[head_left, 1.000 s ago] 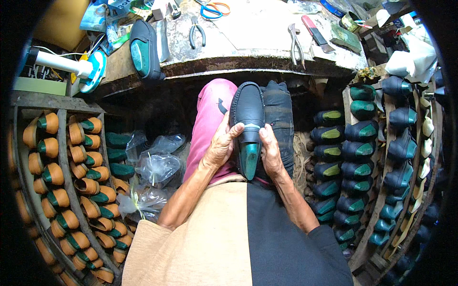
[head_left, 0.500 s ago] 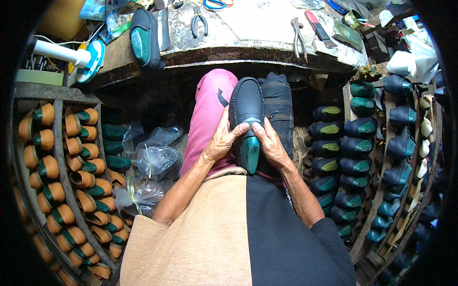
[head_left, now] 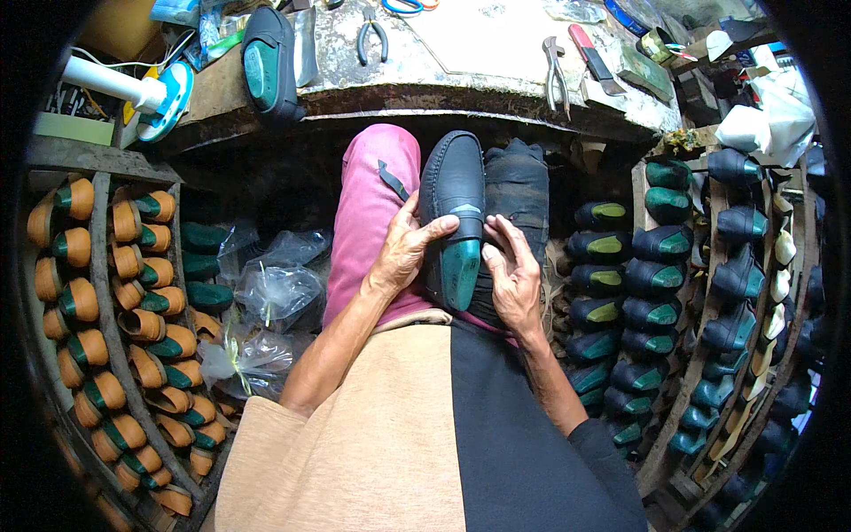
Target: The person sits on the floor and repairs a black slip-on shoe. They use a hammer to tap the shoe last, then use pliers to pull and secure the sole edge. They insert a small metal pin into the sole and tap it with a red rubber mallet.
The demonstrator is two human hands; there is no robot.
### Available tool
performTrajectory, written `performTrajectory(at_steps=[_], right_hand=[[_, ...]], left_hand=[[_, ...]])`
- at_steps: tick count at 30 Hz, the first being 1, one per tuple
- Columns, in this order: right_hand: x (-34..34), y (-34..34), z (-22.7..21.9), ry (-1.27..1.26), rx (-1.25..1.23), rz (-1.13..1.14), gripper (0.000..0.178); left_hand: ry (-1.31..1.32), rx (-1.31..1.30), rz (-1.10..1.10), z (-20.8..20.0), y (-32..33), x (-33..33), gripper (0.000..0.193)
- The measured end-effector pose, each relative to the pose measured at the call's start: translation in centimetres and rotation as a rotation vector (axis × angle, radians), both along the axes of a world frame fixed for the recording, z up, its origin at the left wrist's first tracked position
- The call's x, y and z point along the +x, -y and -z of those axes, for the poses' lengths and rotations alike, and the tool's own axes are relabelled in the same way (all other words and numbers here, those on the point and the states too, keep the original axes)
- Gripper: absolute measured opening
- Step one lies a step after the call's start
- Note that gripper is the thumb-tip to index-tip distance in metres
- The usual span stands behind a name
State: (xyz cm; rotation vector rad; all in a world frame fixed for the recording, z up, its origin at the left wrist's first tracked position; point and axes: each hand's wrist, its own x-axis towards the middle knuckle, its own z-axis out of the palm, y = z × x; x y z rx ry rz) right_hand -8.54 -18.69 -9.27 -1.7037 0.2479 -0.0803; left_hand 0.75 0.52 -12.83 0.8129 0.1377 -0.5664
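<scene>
A black loafer (head_left: 455,182) with a stitched toe sits upright over my lap, toe pointing away from me, with a green shoe last (head_left: 461,270) showing at its open heel end. My left hand (head_left: 404,251) is closed around its left side, the thumb lying across the instep next to a dark band. A short dark strip (head_left: 392,180) sticks out beyond the left fingers. At the shoe's right side is my right hand (head_left: 514,270), fingers apart and fingertips close by the band; whether they touch it is hard to make out.
Ahead stands a worn workbench (head_left: 425,97) with another black loafer (head_left: 269,66), pliers (head_left: 372,37), pincers (head_left: 556,75) and a red-handled knife (head_left: 594,58). Racks of tan shoes (head_left: 124,355) flank me on the left, black shoes (head_left: 656,275) on the right. Plastic bags (head_left: 279,288) lie beside my left leg.
My right hand has loosened from the instep and drawn aside to the right, its thumb off the shoe. The left hand still grips the shoe, which has shifted slightly left and up.
</scene>
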Motion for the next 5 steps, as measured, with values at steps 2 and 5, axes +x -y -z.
performTrajectory(at_steps=[2,5], right_hand=[[0.1,0.2,-1.0,0.031,-0.139,-0.028,0.051],[-0.1,-0.6,-1.6,0.045,-0.202,-0.056,0.050]], left_hand=[[0.038,0.175,0.007,0.2,0.7,-0.1,0.084],[0.051,0.396,0.075,0.9,1.4,-0.8,0.083]])
